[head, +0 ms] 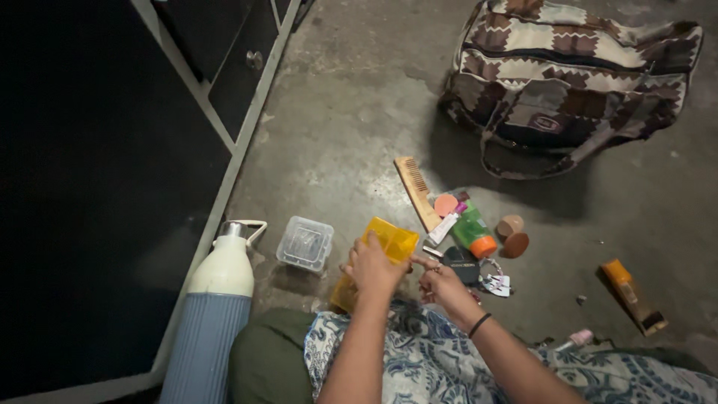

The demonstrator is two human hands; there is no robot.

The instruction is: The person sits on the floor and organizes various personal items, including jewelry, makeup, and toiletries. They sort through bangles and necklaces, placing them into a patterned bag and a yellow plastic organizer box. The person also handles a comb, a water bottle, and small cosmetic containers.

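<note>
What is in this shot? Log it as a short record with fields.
left hand: left hand grips a yellow translucent box, tilted
right hand: right hand at the box's lower edge; grip unclear
left of box: clear lidded container; white and blue bottle
right of box: wooden comb, green bottle with orange cap, keys
far: patterned duffel bag
surface: concrete floor

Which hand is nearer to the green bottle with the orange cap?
Right. The right hand is just below the green bottle; the left hand, on the yellow box, is farther left.
</note>
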